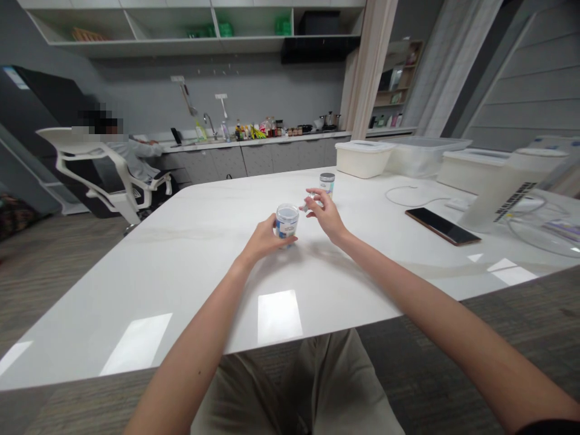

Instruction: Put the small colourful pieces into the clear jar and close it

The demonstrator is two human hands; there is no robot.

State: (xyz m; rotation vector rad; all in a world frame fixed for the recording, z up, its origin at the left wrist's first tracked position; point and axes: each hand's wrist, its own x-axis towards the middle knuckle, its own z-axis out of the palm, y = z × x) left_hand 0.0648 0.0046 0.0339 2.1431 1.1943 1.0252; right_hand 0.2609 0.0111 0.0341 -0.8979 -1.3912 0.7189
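Observation:
My left hand [264,239] is wrapped round a small clear jar [287,221] with a blue and white label. The jar stands upright, its open mouth facing up. Just right of it, my right hand [324,211] is raised over the table, fingertips pinched on a thin silvery lid [307,203]. The lid is tilted and apart from the jar, partly hidden by the fingers. Behind my right hand a second jar [327,183] stands with a grey lid on; its lower part is covered by the hand.
On the white table [190,241], a phone [441,225], a cable and a large pale bottle [512,187] lie or stand to the right. Behind them are white lidded bins [362,160] and a clear bin [421,158]. A person [136,157] sits in a chair at the far left.

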